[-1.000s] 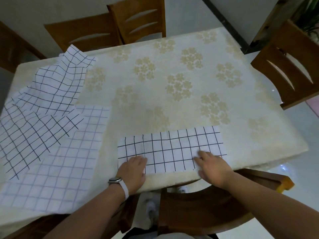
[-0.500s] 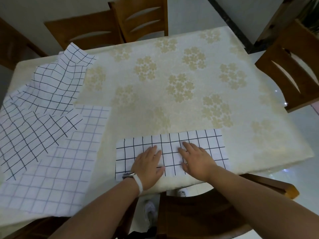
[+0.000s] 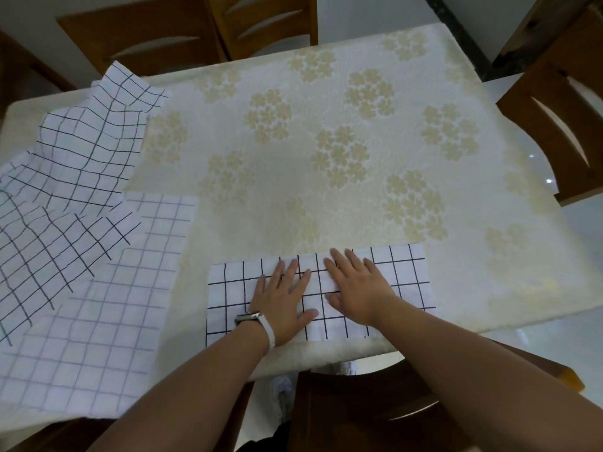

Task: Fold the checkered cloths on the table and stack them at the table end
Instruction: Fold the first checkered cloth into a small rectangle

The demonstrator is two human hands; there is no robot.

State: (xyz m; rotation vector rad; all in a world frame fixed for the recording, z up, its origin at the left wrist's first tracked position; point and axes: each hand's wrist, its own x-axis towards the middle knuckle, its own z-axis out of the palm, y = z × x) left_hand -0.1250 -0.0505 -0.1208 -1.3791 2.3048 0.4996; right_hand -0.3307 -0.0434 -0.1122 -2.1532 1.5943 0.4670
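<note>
Both hands flat, fingers spread: left hand (image 3: 284, 296), right hand (image 3: 357, 288) pressing folded cloth (image 3: 408, 282), lower centre. I'd smooth outward, keep edges aligned.

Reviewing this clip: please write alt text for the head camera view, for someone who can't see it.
Both hands, left hand and right hand, press flat, palms down, on a folded checkered cloth at the near edge of a table covered in floral cloth. Unfolded checkered cloths overlap on the left; wooden chairs surround the table.
</note>
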